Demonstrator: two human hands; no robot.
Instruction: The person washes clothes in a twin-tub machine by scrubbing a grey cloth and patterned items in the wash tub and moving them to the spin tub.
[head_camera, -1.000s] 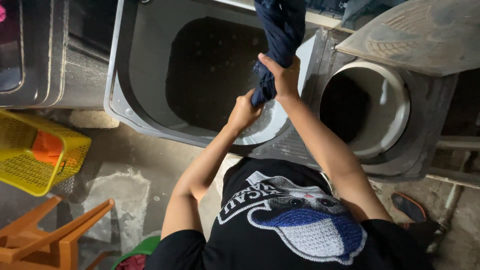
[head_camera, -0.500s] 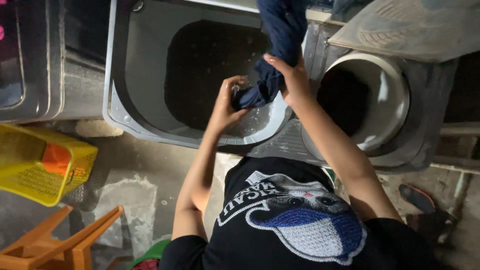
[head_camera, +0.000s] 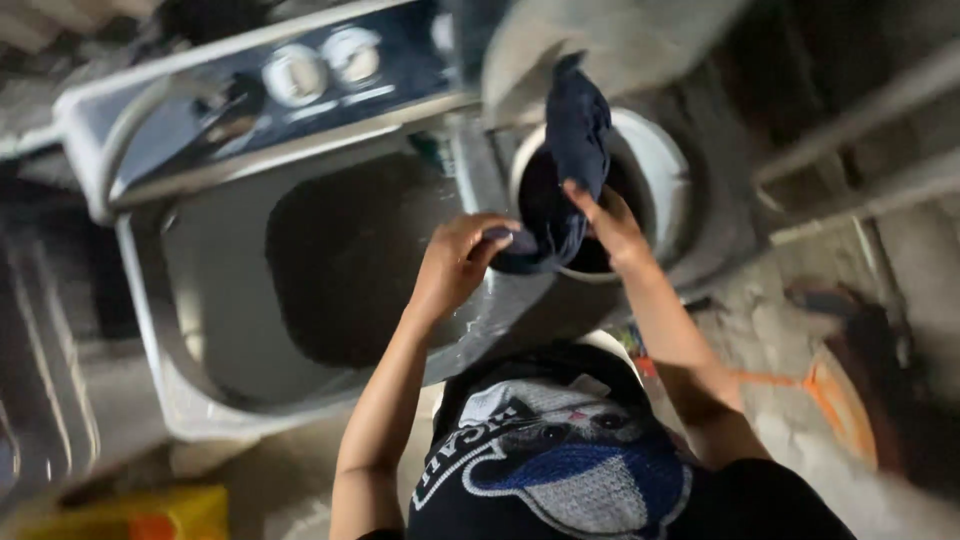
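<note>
Bare concrete floor surrounds a twin-tub washing machine, its dark wash tub open beside the round white-rimmed spin drum. Over that drum, a person holds a dark blue garment. Their left hand pinches its lower end, fingers closed on cloth; their right hand grips the fabric from the other side. Control dials sit behind.

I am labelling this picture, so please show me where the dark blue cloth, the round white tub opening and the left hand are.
dark blue cloth (head_camera: 575, 130): head view, on its hanging upper part.
round white tub opening (head_camera: 665, 180): head view, on the right rim.
left hand (head_camera: 455, 265): head view, on its back.
</note>
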